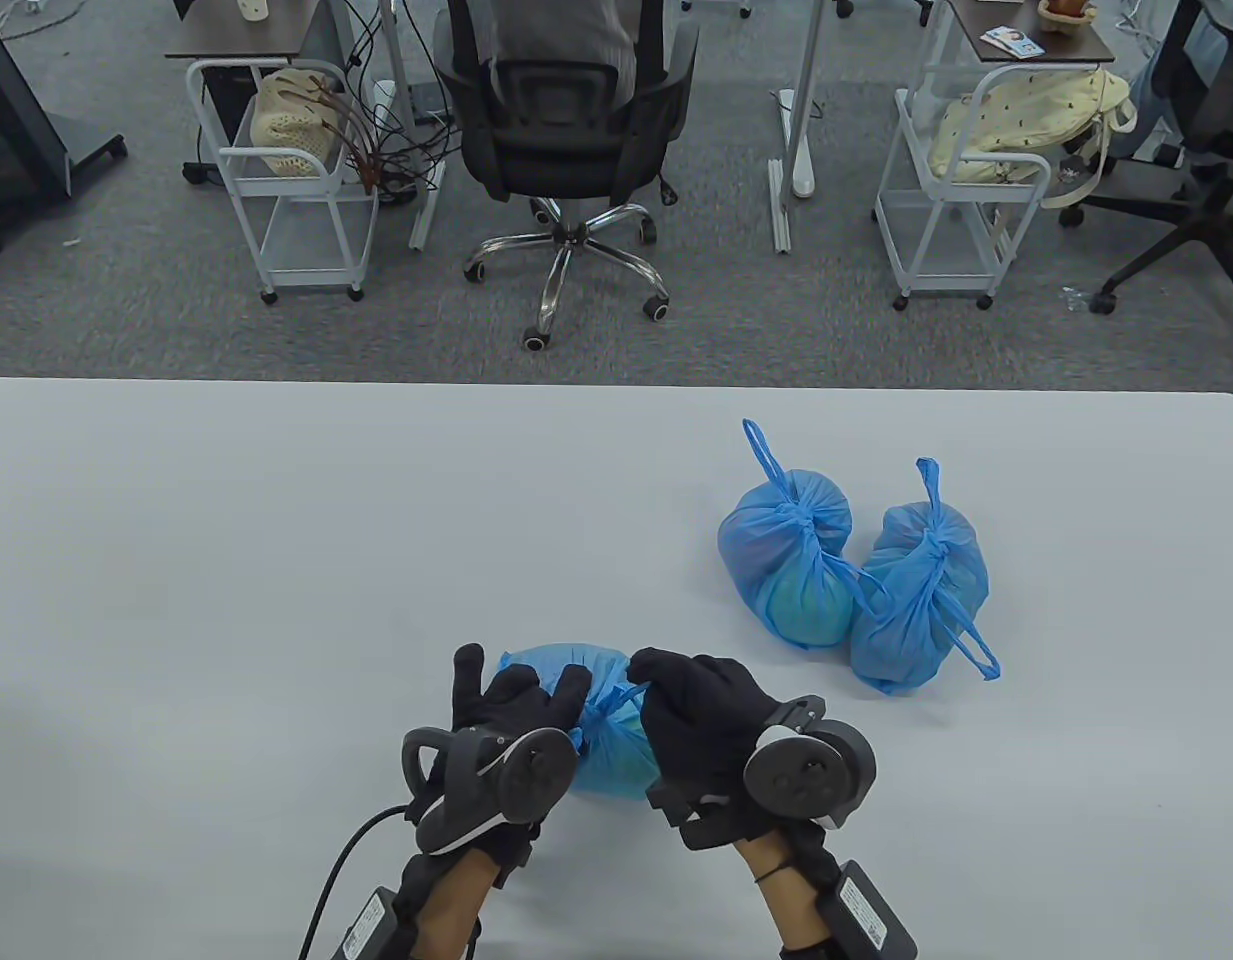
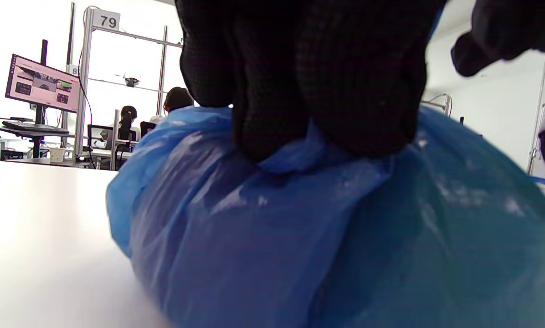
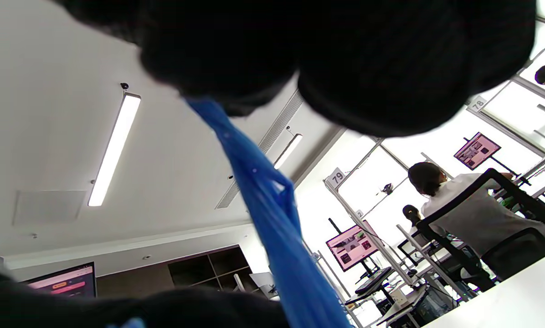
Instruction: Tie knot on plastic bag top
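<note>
The blue bag lies on the table, directly between the two grips. The left hand has its grip pressed down on the bag's body, fingers bunching film at the neck. The right hand has its grip clamped on a twisted strip of the bag top, drawn taut away from the neck. Judgement: the tying step is in hand; whether a loop is already formed cannot be told. The next move likely calls for tension held while the strip is passed around and through, close to the left grip. Two knotted bags lie well beyond the right grip.
</note>
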`<state>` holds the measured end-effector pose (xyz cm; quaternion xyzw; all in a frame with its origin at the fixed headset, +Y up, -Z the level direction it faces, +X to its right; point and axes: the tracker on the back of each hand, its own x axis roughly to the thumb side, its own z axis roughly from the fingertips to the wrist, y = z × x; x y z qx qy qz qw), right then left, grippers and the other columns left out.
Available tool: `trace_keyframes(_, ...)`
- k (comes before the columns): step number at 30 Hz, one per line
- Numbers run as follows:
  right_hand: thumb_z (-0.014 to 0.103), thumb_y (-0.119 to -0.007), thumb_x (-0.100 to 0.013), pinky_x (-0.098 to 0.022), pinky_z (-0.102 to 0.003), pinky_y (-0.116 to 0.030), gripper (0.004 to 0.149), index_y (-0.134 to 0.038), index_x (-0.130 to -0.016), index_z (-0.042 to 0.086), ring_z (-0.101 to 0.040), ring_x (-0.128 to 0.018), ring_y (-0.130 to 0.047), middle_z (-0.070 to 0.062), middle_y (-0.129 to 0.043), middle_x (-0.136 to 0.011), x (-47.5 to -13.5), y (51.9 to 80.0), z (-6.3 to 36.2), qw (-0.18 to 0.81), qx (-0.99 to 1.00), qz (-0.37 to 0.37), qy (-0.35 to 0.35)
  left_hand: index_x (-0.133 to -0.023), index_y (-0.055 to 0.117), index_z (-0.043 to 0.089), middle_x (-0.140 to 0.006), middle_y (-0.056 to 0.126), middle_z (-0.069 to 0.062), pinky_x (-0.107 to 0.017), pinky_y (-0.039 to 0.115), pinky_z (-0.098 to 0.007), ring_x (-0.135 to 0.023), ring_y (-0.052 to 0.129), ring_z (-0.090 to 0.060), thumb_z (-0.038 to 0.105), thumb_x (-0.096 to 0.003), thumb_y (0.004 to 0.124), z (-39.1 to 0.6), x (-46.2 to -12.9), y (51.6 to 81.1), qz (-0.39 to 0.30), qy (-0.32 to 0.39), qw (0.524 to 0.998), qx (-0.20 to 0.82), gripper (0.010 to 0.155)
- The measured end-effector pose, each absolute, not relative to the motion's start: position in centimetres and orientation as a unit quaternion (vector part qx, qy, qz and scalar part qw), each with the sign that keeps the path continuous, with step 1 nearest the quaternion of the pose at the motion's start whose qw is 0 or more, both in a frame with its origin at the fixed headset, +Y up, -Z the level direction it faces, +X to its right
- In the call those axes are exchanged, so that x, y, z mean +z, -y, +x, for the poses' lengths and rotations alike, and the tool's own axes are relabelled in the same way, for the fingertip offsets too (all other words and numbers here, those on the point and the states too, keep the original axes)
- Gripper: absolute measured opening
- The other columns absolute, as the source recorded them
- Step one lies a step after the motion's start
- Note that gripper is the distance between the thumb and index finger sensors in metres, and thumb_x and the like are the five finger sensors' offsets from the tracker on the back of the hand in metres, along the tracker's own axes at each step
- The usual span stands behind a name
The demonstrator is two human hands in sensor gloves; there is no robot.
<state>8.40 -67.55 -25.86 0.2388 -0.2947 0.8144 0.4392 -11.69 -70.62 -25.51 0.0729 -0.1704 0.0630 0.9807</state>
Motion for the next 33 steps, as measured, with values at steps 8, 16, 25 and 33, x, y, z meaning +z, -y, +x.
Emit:
trace_keyframes(8,0.026,-0.077,-0.045,-0.034,-0.057,-0.083,0.032,-0.091,-0.071,0.014,-0.022,-0.019,-0.102,-0.001,-0.098,-0.029,-25.7,67.6,7.9,0.495,0.787,0.246,0.273,-0.084,0.093,0.030,-0.047,0.105,0.001,-0.071,0.034,-0.069,-0.083,0.087,-0.025,0.041,-0.0382,0.093,-11.3,-25.5,70.9,0.095,0.149,0.983,0.053,0.047)
trace_keyframes(16,0.027,-0.077,-0.045,-0.034,-0.056,-0.083,0.032,-0.091,-0.071,0.013,-0.022,-0.019,-0.102,-0.001,-0.098,-0.029,-27.1,68.9,10.3,0.523,0.785,0.185,0.276,-0.075,0.096,0.032,-0.048,0.103,-0.002,-0.071,0.031,-0.068,-0.086,0.082,-0.028,0.042,-0.0380,0.092,-11.8,-25.4,70.8,0.135,0.129,0.980,0.066,0.039)
trace_keyframes(25,0.027,-0.077,-0.046,-0.035,-0.057,-0.082,0.034,-0.090,-0.073,0.013,-0.024,-0.023,-0.104,-0.002,-0.099,-0.033,-27.9,70.2,11.3,0.455,0.832,0.167,0.269,-0.075,0.094,0.033,-0.068,0.093,-0.007,-0.071,0.034,-0.070,-0.093,0.068,-0.035,0.043,-0.0389,0.090,-14.4,-25.7,70.2,0.148,0.079,0.976,0.142,0.038)
trace_keyframes(33,0.033,-0.076,-0.048,-0.038,-0.059,-0.081,0.040,-0.087,-0.079,0.010,-0.028,-0.030,-0.106,-0.005,-0.102,-0.041,-27.7,70.6,9.9,0.340,0.876,0.214,0.268,-0.076,0.092,0.030,-0.071,0.100,-0.006,-0.069,0.055,-0.065,-0.086,0.084,-0.036,0.045,-0.0414,0.088,-17.0,-26.1,69.4,0.159,0.016,0.963,0.215,0.037)
